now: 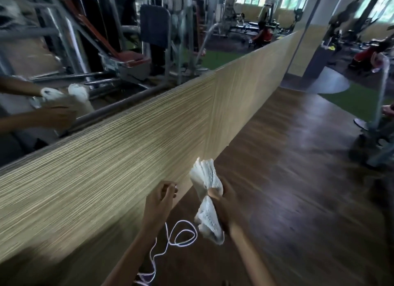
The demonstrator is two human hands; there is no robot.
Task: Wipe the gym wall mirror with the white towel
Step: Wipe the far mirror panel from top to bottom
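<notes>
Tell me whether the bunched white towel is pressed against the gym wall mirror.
No: the right hand grips the bunched white towel down in front of the wood-grain wall panel, below the gym wall mirror.

A pale wood-grain wall panel (149,136) runs diagonally through the gym. Along its foot lies a dark, glossy plank floor (298,179). Farther out from the panel are green turf (362,102), a grey pillar (317,51), and bright windows (381,6) behind.
</notes>
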